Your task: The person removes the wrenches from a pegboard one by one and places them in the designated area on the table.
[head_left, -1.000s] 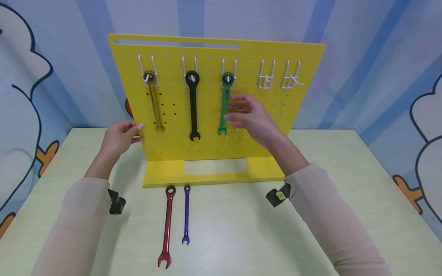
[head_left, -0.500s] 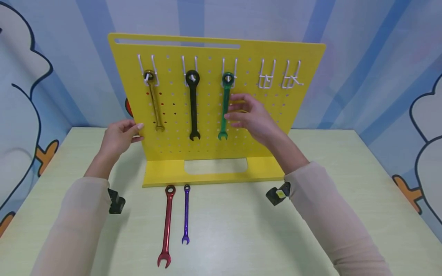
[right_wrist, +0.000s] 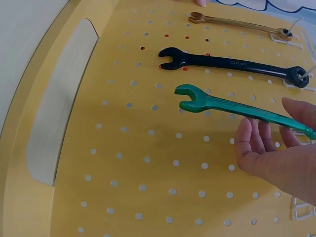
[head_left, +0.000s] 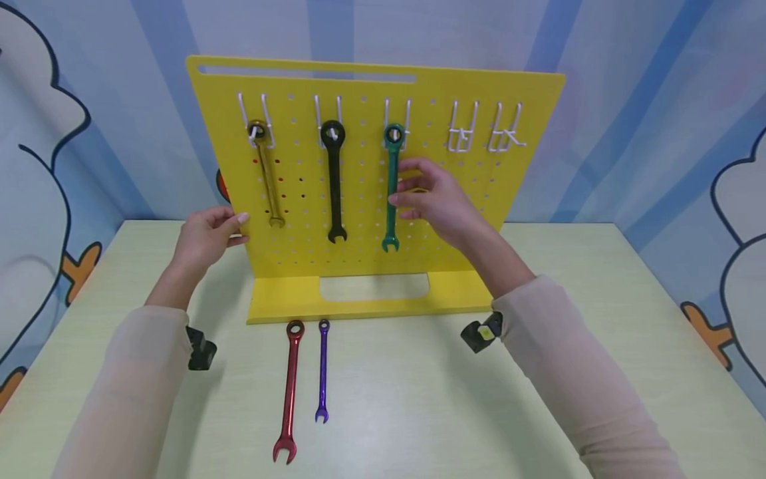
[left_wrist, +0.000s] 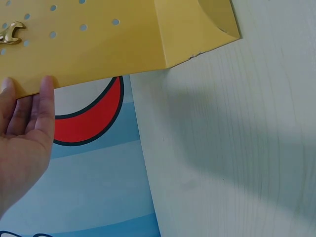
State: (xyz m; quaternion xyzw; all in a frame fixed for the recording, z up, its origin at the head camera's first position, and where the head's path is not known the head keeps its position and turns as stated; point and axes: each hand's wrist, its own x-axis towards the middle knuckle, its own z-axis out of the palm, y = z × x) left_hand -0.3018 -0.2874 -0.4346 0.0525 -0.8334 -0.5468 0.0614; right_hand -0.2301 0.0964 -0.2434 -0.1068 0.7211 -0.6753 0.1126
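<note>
My left hand [head_left: 206, 238] grips the left edge of a yellow pegboard [head_left: 365, 259]; in the left wrist view its fingers [left_wrist: 46, 108] lie at the edge of the board. A green combination wrench [head_left: 391, 189] has its ring end at the third white hook. My right hand [head_left: 439, 203] pinches its shank from the right, and in the right wrist view the thumb [right_wrist: 298, 108] is on one side with fingers on the other. The wrench's open end [right_wrist: 192, 98] stands off the board. A black wrench [head_left: 335, 189] and a gold wrench [head_left: 270, 179] hang to its left.
On the table [head_left: 407, 399] in front of the board lie a red wrench [head_left: 290, 392] and a smaller purple wrench [head_left: 322, 372]. Two bare white hooks, a nearer one [head_left: 462, 130] and a far right one [head_left: 505, 132], project from the board. A patterned wall [head_left: 598, 133] stands behind.
The green wrench's open end has swung down and slightly right, while its ring end stays at the hook. Both hands have barely moved.
</note>
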